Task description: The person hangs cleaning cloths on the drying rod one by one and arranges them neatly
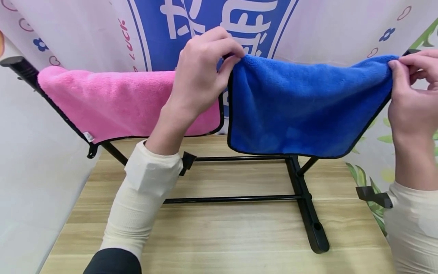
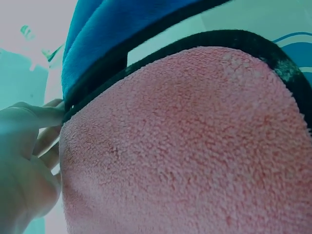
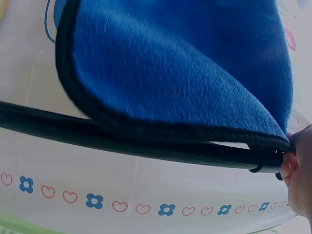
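Observation:
A blue towel (image 1: 308,106) with black edging hangs folded over the top bar of a black rack, on its right half. My left hand (image 1: 205,64) pinches the towel's upper left corner between thumb and fingers. At the upper right corner, my right hand (image 1: 415,87) pinches the fold beside the rack's side post. A pink towel (image 1: 130,102), also black-edged and with a small white tag, hangs over the left half, partly behind my left wrist. In the right wrist view, the blue towel (image 3: 170,87) drapes next to a black tube (image 3: 146,144), its edge reaching my fingers.
The black rack's foot (image 1: 308,209) and two crossbars rest on a wood-grain table (image 1: 239,232). Behind stands a white printed curtain (image 1: 315,30) with a blue emblem. The rack's left post end (image 1: 15,62) sticks out past the pink towel.

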Demonstrator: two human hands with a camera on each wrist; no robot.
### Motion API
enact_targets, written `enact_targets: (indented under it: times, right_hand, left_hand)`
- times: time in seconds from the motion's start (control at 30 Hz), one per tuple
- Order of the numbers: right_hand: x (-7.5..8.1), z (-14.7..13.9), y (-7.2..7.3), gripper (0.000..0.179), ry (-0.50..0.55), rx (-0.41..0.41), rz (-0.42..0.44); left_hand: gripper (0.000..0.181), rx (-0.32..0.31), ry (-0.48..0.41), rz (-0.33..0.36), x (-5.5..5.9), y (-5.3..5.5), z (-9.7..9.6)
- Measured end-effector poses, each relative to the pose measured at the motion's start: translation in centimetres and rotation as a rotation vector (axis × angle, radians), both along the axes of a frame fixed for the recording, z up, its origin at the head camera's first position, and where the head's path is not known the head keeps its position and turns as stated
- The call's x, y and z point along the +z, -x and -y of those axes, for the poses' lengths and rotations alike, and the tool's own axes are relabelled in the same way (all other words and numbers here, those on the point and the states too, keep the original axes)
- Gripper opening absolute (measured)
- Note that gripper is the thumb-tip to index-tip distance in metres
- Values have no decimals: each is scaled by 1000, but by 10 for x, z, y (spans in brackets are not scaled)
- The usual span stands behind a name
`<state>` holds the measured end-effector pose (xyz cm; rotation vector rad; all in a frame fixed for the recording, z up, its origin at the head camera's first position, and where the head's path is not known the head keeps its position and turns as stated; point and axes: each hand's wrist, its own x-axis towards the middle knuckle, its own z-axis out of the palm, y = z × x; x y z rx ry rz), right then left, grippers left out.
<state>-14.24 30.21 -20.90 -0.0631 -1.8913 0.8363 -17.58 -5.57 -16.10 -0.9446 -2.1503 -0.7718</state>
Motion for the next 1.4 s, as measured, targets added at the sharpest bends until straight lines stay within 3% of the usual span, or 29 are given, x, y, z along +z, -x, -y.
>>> enact_targets:
  times: [0.17, 0.27, 0.43, 0.57, 0.77, 0.93, 1.23, 1.4]
  right_hand:
    - [1, 2, -7, 46, -148, -43, 88]
    - [1, 4, -11, 45, -192, -59, 126]
    - [-1, 2, -16, 39, -238, -43, 171]
    - [-5, -2, -21, 44, -277, -4, 212]
    - [-8, -3, -24, 49, -183, 49, 287]
    - [-9, -2, -22, 49, -141, 82, 272]
    - [-8, 0, -21, 47, -97, 97, 252]
    - [-8, 0, -20, 47, -54, 93, 250]
  left_hand:
    - [19, 61, 86, 74, 2, -3, 1]
    - [19, 64, 111, 92, 4, -5, 4]
    - [16, 36, 80, 13, 1, -5, 6]
    - [17, 61, 79, -15, -3, -7, 7]
    - [24, 101, 118, -18, -10, -15, 10]
    - [26, 142, 158, -29, -13, -21, 10]
    - [20, 44, 92, -60, -17, -20, 7]
    - [20, 58, 95, -92, -19, -19, 7]
